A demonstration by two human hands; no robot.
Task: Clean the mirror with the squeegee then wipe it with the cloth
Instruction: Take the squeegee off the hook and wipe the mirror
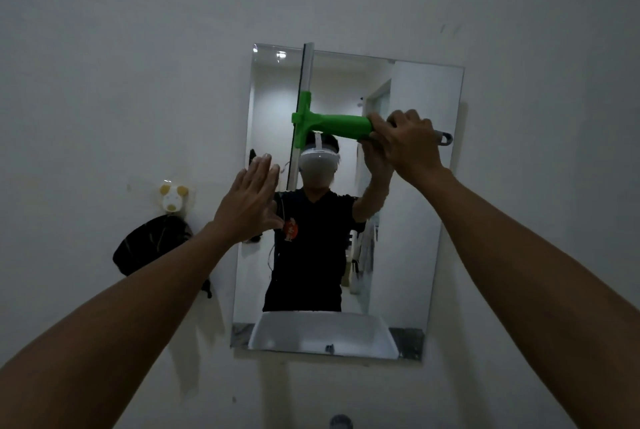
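A frameless rectangular mirror [415,220] hangs on the white wall ahead. My right hand [410,144] is shut on the handle of a green squeegee [332,125]. The squeegee's blade stands vertical against the upper left part of the glass, its top end at the mirror's top edge. My left hand [251,201] is flat with fingers straight, resting at the mirror's left edge and holding nothing. No cloth is in view.
A small animal-shaped hook [172,201] is stuck on the wall left of the mirror, with a black bag [152,243] hanging from it. The mirror reflects a person and a white sink. A round dark fitting [341,421] shows at the bottom edge.
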